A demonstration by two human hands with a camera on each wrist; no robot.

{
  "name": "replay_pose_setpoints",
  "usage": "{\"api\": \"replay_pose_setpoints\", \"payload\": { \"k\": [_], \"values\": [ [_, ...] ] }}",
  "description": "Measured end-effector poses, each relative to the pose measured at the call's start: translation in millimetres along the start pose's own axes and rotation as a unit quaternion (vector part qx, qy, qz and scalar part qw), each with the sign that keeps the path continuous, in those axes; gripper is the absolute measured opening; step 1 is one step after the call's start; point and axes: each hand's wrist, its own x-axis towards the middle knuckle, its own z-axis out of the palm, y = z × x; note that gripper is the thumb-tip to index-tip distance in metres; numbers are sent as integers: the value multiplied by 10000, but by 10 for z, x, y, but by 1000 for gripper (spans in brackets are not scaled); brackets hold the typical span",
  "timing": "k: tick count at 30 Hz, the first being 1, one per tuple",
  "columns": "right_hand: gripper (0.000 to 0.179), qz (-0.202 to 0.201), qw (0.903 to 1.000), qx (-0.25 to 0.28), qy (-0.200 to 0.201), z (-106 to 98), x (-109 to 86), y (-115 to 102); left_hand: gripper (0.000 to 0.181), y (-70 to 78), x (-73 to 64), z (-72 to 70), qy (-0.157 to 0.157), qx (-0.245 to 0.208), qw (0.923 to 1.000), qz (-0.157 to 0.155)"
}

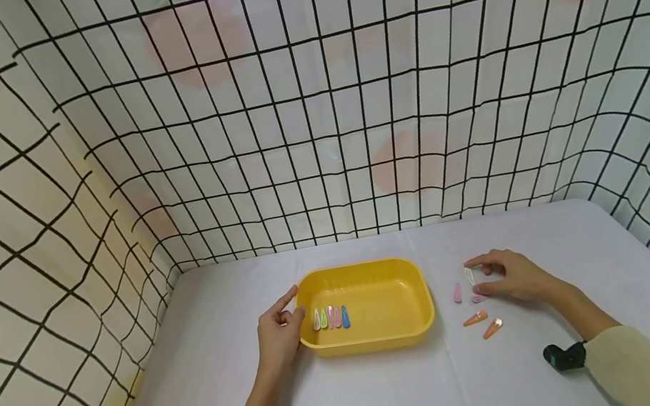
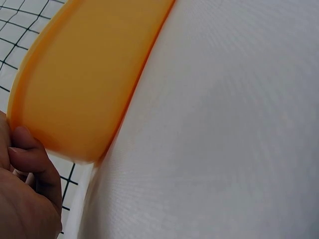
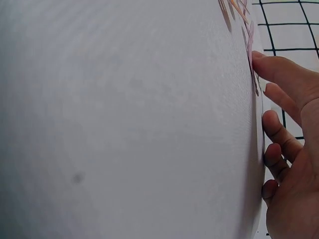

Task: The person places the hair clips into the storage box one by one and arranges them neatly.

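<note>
The white clip (image 1: 470,275) is right of centre in the head frame, between the thumb and index fingertip of the right hand (image 1: 511,277), which appear to pinch it; whether it has left the desk (image 1: 398,393) cannot be told. Around that grip lie 2 pink clips (image 1: 457,293), 1 of them partly under the thumb, and just below them 2 orange clips (image 1: 475,317). Further out, at the lower centre of the frame, the yellow tray (image 1: 388,301) carries a row of 5 clips (image 1: 330,317) along its left side, and the left hand (image 1: 278,334) grips its left end at the rim. The hands are well apart. The step in hand looks like picking up 1 loose clip to join that row; the next move would seem to call for a firm pinch, a lift and a carry leftward, set down beside the blue clip (image 1: 345,316). Only the head view shows the tray's contents; the left wrist view has its outer wall and curled fingers at the lower left, while the right wrist view shows the pink and orange clips nearly edge-on at the upper right.
</note>
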Motion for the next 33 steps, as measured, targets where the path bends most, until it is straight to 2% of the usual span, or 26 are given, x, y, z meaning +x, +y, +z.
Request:
{"api": "replay_pose_setpoints", "payload": {
  "k": [15, 21, 33],
  "values": [
    [51, 144, 9989, 412, 156, -2, -48, -52, 45, 4, -1, 0, 11, -27, 10000, 24],
    [50, 158, 9992, 255, 270, -1, -59, -40, 45, 14, -3, 4, 17, -28, 10000, -9],
    [47, -87, 9984, 156, 539, -65, -60, -59, 44, 33, -14, 7, 39, 96, 9999, 23]
  ]
}}
